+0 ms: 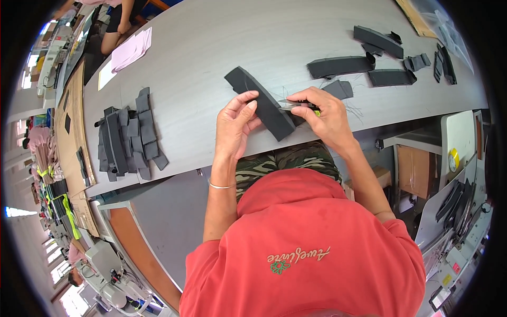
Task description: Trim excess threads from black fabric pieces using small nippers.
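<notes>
My left hand (234, 126) pinches a black fabric strip (274, 119) between thumb and fingers, holding it aslant above the grey table. In my right hand (328, 120) is a small pair of thread snips (304, 105), gripped between thumb and fingers. The metal blades point left and lie at the strip's right edge; whether they touch it I cannot tell. Loose dark threads are scattered around the blades. Just beyond my right hand lies a flat black fabric piece (339, 90), partly covered by the fingers.
A pile of black fabric strips (128, 138) lies on the table (195, 47) at left. Several more black strips (340, 67) lie at far right. Pink sheets (132, 50) rest at far left, near a seated person (123, 24). A cardboard box (415, 171) stands under the table.
</notes>
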{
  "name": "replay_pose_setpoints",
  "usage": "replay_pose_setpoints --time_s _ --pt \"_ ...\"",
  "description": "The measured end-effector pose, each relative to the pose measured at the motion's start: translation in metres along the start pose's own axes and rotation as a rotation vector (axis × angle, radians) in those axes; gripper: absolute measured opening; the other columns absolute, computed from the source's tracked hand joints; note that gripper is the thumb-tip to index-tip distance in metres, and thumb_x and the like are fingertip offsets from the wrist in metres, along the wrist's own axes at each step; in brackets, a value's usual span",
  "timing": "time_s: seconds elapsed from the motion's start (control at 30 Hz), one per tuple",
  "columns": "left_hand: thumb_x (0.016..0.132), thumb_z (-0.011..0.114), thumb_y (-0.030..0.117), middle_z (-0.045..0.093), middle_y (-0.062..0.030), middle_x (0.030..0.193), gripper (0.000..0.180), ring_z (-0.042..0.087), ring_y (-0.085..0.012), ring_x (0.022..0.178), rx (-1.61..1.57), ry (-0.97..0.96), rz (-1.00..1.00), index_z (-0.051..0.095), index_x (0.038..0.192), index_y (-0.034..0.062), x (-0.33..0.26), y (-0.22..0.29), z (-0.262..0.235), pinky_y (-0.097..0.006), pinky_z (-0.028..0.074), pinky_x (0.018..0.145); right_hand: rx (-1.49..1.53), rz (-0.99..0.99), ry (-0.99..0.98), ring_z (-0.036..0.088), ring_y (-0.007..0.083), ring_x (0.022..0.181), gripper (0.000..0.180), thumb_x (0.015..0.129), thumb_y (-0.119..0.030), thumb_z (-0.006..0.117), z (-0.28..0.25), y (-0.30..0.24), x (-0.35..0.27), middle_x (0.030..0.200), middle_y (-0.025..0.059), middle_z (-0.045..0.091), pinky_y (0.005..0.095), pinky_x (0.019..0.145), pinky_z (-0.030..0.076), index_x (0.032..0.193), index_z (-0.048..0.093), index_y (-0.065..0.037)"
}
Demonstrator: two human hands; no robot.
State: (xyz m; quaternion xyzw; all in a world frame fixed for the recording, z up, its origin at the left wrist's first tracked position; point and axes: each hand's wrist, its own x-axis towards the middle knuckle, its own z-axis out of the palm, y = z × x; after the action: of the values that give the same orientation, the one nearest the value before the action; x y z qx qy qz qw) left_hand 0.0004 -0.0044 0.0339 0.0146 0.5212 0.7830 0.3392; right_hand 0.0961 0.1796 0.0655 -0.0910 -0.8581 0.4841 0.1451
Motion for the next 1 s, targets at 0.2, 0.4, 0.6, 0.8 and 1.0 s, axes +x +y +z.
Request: replay_pose_setpoints --time_s 0.2,0.4,0.6,0.8,1.0 --pt "0.090 0.052 -0.003 0.058 -0.0016 0.094 0.042 0.059 -0.0085 0.084 0.083 0.081 0.053 0.046 0.132 -0.0028 -0.001 0.012 0.005 -0.025 0.055 0.073 -0.150 -0.093 -0.109 0.057 0.0215 0.075 0.021 0.073 -0.009 0.071 -0.004 -0.001 -0.009 0.090 0.0037 0.057 0.0299 0.067 0.045 0.094 0.069 -0.009" --pt "0.089 0.053 -0.004 0.056 -0.0007 0.089 0.044 0.059 -0.0085 0.082 0.080 0.110 0.077 0.045 0.132 -0.0048 0.000 0.015 0.004 -0.026 0.056 0.074 -0.251 -0.238 -0.139 0.055 0.0199 0.072 0.017 0.071 -0.012 0.073 0.000 0.000 -0.013 0.087 0.0018 0.057 0.0322 0.066 0.040 0.088 0.070 -0.012" --pt "0.088 0.054 -0.004 0.054 0.0004 0.085 0.045 0.059 -0.0085 0.080 0.096 0.096 0.087 0.044 0.133 -0.0060 0.000 0.010 -0.003 -0.026 0.057 0.073 -0.341 -0.353 -0.210 0.056 0.0187 0.072 0.015 0.070 -0.013 0.073 0.004 -0.004 -0.013 0.085 0.0002 0.057 0.0312 0.064 0.036 0.085 0.070 -0.014" --pt "0.088 0.053 -0.005 0.056 -0.0008 0.087 0.045 0.060 -0.0094 0.081 0.081 0.122 0.080 0.044 0.132 -0.0063 -0.001 0.014 0.000 -0.026 0.057 0.073 -0.238 -0.316 -0.078 0.055 0.0180 0.070 0.014 0.070 -0.013 0.073 -0.004 -0.002 -0.009 0.085 -0.0006 0.056 0.0312 0.064 0.034 0.084 0.070 -0.014" --pt "0.088 0.054 -0.004 0.057 -0.0019 0.088 0.045 0.061 -0.0102 0.081 0.083 0.114 0.088 0.044 0.132 -0.0069 -0.001 0.015 0.000 -0.026 0.057 0.072 -0.255 -0.350 -0.134 0.055 0.0174 0.070 0.013 0.070 -0.013 0.073 -0.005 -0.002 -0.007 0.085 -0.0005 0.057 0.0311 0.064 0.034 0.083 0.069 -0.013"
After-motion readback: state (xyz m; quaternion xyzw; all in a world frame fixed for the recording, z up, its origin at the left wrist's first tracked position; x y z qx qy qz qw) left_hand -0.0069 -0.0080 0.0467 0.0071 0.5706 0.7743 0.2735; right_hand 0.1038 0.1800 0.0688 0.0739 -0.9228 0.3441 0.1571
